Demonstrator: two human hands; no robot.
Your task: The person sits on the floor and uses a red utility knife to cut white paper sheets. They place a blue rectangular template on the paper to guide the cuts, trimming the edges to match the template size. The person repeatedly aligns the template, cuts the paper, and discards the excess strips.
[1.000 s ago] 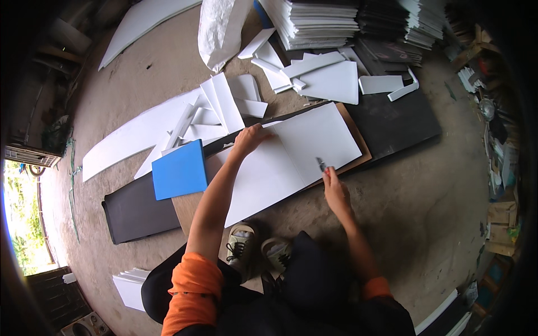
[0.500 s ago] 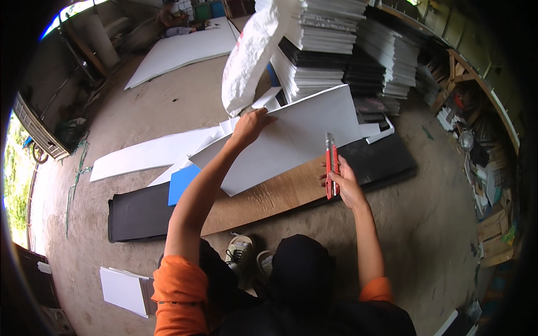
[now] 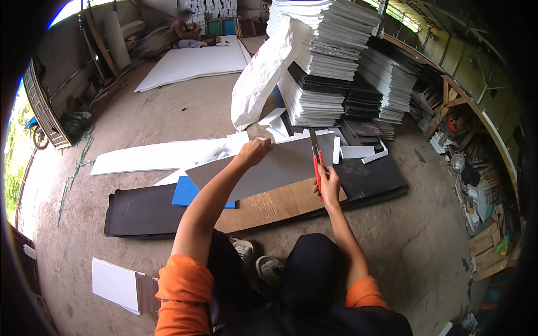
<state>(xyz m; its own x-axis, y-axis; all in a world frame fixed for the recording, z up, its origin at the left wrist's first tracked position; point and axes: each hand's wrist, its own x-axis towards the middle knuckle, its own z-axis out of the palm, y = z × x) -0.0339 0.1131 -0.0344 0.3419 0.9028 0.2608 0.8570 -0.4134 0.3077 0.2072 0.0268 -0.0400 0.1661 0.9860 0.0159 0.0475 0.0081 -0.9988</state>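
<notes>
My left hand [image 3: 255, 152] grips the upper edge of a white board [image 3: 266, 171], its fingers folded over the rim. The board stands tilted, its shaded face toward me, above a brown wooden plank [image 3: 269, 210]. In my right hand [image 3: 329, 185] is a red utility knife [image 3: 317, 171], its blade end pointing up and away beside the board's right end. Whether it is one knife or two side by side is unclear. Under the plank lies a long black slab [image 3: 140, 211]. A blue sheet [image 3: 185, 191] shows partly below the board's left end.
White offcuts [image 3: 357, 152] lie beyond the board, and a long white strip [image 3: 140, 156] at left. A white sack [image 3: 263, 78] leans by tall stacks of white and black sheets [image 3: 328, 61]. Small white panels [image 3: 115, 284] rest near left. Another person [image 3: 184, 31] sits far off by a large white sheet [image 3: 190, 64].
The white board has come lower and its right end now reaches less far right. My right hand and the knife have shifted slightly left. The view has tilted up a little.
</notes>
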